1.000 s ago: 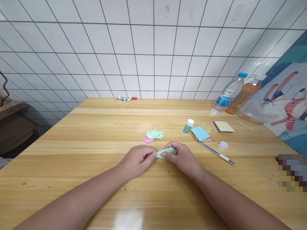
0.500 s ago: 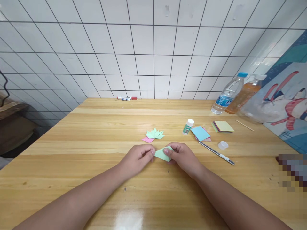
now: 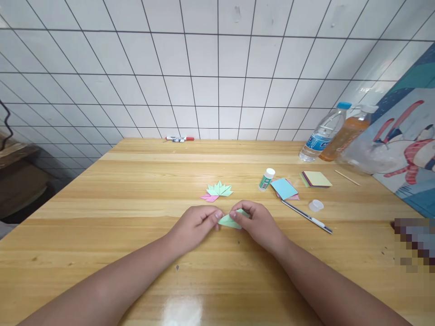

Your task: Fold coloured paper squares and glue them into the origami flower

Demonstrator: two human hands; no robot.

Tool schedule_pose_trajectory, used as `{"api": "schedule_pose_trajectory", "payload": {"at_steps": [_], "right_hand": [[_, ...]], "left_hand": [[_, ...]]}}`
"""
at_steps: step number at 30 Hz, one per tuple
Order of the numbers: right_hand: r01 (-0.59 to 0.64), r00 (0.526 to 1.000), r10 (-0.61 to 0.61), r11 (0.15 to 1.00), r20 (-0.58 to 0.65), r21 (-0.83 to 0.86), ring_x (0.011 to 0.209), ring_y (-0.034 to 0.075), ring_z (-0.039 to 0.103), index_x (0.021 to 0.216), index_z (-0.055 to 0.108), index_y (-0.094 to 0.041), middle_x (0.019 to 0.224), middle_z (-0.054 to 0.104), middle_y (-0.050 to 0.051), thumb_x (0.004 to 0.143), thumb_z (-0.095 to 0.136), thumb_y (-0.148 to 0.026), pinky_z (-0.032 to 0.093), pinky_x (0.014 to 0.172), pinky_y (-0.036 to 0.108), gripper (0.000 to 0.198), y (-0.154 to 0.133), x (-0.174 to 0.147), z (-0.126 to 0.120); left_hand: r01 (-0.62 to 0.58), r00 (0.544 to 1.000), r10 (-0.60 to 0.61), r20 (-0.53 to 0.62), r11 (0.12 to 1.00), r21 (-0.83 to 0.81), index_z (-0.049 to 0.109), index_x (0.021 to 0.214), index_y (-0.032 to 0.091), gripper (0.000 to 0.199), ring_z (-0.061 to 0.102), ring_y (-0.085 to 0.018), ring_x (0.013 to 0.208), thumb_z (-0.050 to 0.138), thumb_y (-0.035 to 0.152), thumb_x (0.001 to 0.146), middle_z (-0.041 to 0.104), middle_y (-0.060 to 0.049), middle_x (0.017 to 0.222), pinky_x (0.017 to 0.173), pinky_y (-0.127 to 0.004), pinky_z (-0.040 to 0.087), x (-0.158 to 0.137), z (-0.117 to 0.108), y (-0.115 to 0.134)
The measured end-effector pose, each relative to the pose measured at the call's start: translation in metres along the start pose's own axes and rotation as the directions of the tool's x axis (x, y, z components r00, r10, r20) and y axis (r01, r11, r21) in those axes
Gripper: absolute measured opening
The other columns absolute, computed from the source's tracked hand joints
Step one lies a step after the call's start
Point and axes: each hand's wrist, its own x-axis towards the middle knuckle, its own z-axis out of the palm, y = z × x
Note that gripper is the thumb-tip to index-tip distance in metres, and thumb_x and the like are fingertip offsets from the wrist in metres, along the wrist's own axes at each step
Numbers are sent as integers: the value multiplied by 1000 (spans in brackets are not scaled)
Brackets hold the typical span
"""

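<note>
A folded piece of light green paper (image 3: pixel 228 221) is held between my two hands, just above the wooden table. My left hand (image 3: pixel 201 225) pinches its left tip between thumb and fingers. On the other side, my right hand (image 3: pixel 257 222) grips its upper right part, the thumb lying on top and some of the paper hidden behind the fingers. Just beyond my hands lies a fan of pointed folded green paper pieces (image 3: pixel 219 189), with a pink folded piece (image 3: pixel 210 198) at its lower left.
Right of the fan stand a glue stick (image 3: pixel 267 179), blue-topped paper squares (image 3: pixel 284 189) and a yellow-topped paper stack (image 3: pixel 317 179). Nearer lie a slim pen-like tool (image 3: pixel 307 217) and a clear cap (image 3: pixel 316 206). Two bottles (image 3: pixel 317 144) stand at the back right; markers (image 3: pixel 180 139) lie along the wall.
My right thumb and fingers have shifted slightly left along the green paper. Less of the paper's face shows, and it looks narrower. Everything else on the table stays put.
</note>
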Motion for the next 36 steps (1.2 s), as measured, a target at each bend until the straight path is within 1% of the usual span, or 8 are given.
{"api": "schedule_pose_trajectory", "payload": {"at_steps": [2,5,14,21,28,30,33,36], "right_hand": [[-17,999,19,998,-30,57,59,13,51,77,60,-20,66,55,-1,77,57,-42,43,54,23,23,2,1,-2],[-26,998,31,994,-46,106,59,13,52,77,60,-20,66,55,-1,77,57,-44,45,55,24,24,3,2,-4],[36,999,-36,999,-37,-7,60,12,49,77,62,-20,68,57,-2,77,58,-36,40,56,22,17,-3,-1,1],[20,999,-20,1000,-33,2,55,12,44,65,58,-18,58,50,-2,83,48,-42,34,53,23,32,0,-1,0],[153,988,-153,965,14,-211,61,13,49,66,56,-20,61,52,-2,88,43,-37,36,57,23,31,1,-2,1],[170,984,-178,963,-18,-211,68,14,53,75,60,-21,70,58,-1,87,44,-36,40,59,24,25,0,-2,0],[193,961,-213,974,-178,-121,88,17,56,100,56,-24,100,58,4,84,51,-36,47,65,24,21,-4,-3,-3],[242,947,-259,964,-192,-106,109,20,49,100,55,-25,117,49,7,78,59,-37,50,79,29,25,-6,-5,-4]], "left_hand": [[59,996,-67,-62,990,-126,64,80,17,39,59,-15,68,35,40,92,64,-1,67,68,-25,43,1,-2,-2],[90,987,-111,-113,980,-176,64,83,16,38,59,-16,69,37,41,91,63,-1,66,70,-26,44,3,-4,-5],[63,998,-63,0,997,-50,62,72,17,25,50,-12,60,48,33,85,57,1,64,57,-21,38,2,4,-3],[36,999,-36,-12,999,14,62,70,17,22,50,-12,60,49,30,83,58,2,64,56,-21,37,2,2,-2],[24,998,-26,60,999,31,59,64,17,25,44,-10,54,49,30,83,50,4,56,52,-20,33,0,3,-2],[33,996,-33,77,999,-8,58,62,16,27,43,-10,52,49,31,83,50,4,55,51,-20,32,1,3,-2],[102,995,-101,15,985,-136,61,64,16,29,49,-11,55,51,35,83,57,1,58,53,-21,36,4,1,-3],[182,979,-201,-30,934,-308,63,69,15,28,54,-13,58,55,40,81,63,-1,62,54,-22,39,6,-1,-5]]}}
